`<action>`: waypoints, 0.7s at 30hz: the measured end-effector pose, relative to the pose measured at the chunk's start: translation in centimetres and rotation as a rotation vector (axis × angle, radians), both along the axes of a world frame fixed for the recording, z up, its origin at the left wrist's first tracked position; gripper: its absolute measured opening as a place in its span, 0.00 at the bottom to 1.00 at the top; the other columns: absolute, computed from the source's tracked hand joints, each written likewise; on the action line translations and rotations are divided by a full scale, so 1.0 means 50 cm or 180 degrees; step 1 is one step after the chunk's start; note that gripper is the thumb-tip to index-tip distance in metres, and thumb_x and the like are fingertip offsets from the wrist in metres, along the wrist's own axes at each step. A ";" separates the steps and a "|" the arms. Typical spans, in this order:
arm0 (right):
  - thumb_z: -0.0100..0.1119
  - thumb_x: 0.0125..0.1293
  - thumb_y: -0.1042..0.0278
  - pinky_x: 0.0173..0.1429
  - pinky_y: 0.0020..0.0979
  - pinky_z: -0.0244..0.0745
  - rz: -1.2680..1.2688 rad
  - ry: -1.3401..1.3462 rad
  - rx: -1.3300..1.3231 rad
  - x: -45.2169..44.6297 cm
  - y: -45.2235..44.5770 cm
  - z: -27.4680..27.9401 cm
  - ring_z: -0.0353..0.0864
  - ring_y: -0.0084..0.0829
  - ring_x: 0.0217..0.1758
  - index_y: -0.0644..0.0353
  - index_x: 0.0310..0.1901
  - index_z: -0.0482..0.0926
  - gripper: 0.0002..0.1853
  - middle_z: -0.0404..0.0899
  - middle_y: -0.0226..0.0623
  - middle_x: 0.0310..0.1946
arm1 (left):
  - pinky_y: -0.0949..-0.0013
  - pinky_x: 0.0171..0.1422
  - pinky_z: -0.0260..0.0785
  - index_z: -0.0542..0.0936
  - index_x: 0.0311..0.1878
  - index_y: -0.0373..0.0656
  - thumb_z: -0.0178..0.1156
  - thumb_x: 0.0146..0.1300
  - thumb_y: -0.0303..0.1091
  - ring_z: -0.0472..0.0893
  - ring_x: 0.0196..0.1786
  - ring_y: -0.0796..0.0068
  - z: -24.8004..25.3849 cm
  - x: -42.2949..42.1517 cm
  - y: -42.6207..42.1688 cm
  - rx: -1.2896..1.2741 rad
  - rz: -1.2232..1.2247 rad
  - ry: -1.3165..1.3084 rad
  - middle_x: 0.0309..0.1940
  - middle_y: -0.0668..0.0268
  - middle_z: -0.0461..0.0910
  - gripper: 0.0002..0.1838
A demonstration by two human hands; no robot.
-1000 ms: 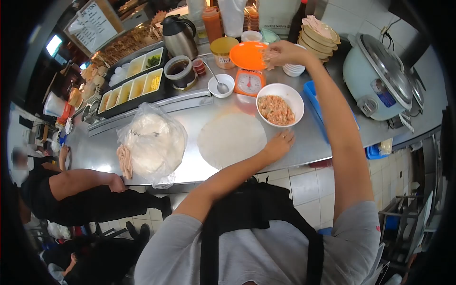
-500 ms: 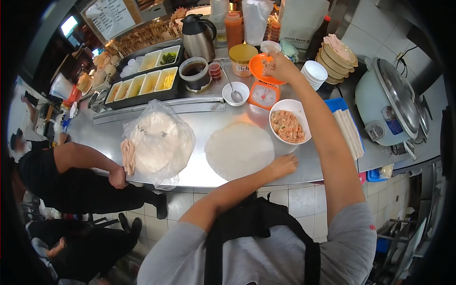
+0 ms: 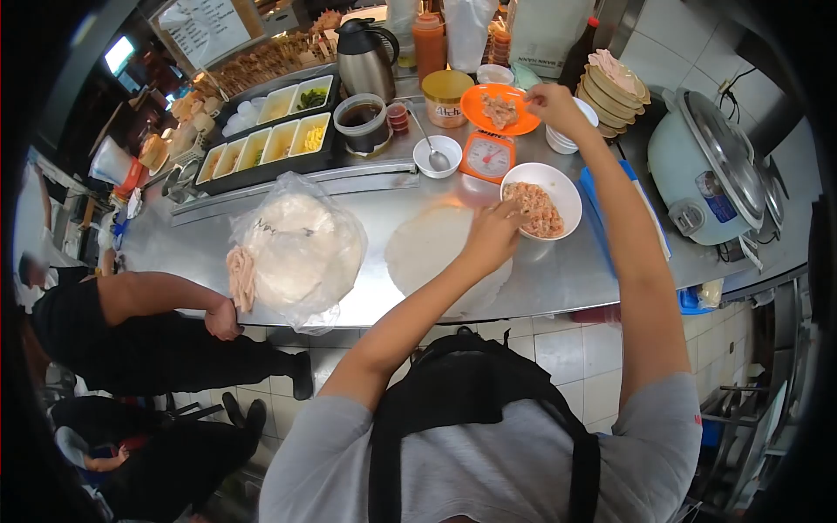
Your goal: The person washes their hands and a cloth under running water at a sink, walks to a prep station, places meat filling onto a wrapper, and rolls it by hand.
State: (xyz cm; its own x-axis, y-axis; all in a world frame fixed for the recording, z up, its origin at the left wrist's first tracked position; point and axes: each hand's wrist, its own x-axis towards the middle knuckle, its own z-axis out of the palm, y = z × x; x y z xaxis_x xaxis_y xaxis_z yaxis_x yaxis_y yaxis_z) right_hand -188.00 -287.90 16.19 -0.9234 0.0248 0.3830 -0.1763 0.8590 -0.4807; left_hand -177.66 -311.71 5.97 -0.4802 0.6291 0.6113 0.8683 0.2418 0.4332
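My left hand (image 3: 494,234) is at the near left rim of a white bowl (image 3: 568,185), its curled fingers over the edge. Chopped pinkish meat filling (image 3: 535,207) lies inside the bowl. With pinched fingers, my right hand (image 3: 556,112) holds the right rim of an orange scale pan (image 3: 475,109). A small heap of the same filling (image 3: 499,112) sits in the pan, above the orange kitchen scale (image 3: 488,159). A thin round dough sheet (image 3: 427,253) lies flat on the steel counter, partly behind my left forearm.
Left of the sheet is a clear plastic bag of pale round sheets (image 3: 296,248). A spoon rests in a small white bowl (image 3: 435,166). Behind are a black condiment tray (image 3: 270,179) and a steel jug (image 3: 364,65). A rice cooker (image 3: 697,166) is at right; a co-worker's hand (image 3: 223,321) is at left.
My left hand has moved from the counter's front edge up to the bowl's rim. My right hand has shifted from above the pan's filling to its right rim.
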 end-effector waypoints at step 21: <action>0.61 0.59 0.71 0.38 0.23 0.76 -0.0196 0.0083 -0.3080 -0.069 0.013 -0.068 0.82 0.24 0.34 0.67 0.36 0.83 0.08 0.83 0.39 0.32 | 0.76 0.52 0.69 0.80 0.46 0.32 0.55 0.66 0.26 0.78 0.43 0.79 -0.056 0.115 -0.485 0.1463 0.1290 -0.3392 0.40 0.64 0.81 0.10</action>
State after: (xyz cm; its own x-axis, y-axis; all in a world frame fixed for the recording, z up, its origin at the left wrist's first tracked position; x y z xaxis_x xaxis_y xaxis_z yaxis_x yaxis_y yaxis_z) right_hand -191.45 -287.23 12.80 -0.9015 0.3880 0.1918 -0.1648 0.1020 -0.9810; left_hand -171.93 -335.95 3.17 -0.9857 0.1478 -0.0807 -0.0742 0.0494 0.9960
